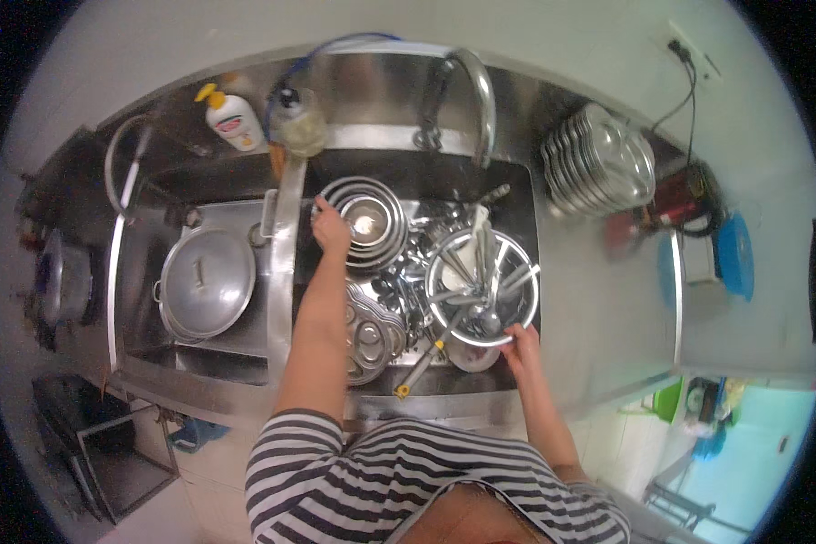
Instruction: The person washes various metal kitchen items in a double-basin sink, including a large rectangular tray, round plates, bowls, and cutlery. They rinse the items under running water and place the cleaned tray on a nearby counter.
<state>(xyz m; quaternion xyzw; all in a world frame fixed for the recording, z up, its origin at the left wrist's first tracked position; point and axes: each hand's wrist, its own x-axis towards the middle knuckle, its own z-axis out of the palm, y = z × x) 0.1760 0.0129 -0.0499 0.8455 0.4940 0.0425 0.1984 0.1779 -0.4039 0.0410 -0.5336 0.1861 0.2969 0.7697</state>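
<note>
My left hand (331, 228) grips the left rim of a stack of nested round steel bowls (398, 234) in the right sink basin. With my right hand (522, 345) I hold the near right rim of a round metal pot (532, 302). Ladles and other metal utensils (489, 319) stick out of this pot. Loose spoons and small cutlery (418, 241) lie between the bowls and the pot. Below my left forearm, stacked steel compartment trays (368, 340) are partly hidden. A grey-handled utensil with yellow ends (420, 370) leans beside the pot.
A lidded metal pot (207, 282) occupies the left basin (245, 348). Behind stand a white pump bottle (234, 122), a clear pump bottle (301, 129) and the curved faucet (484, 102). Stacked steel trays (598, 160) and a red appliance (676, 194) are on the right counter (598, 306).
</note>
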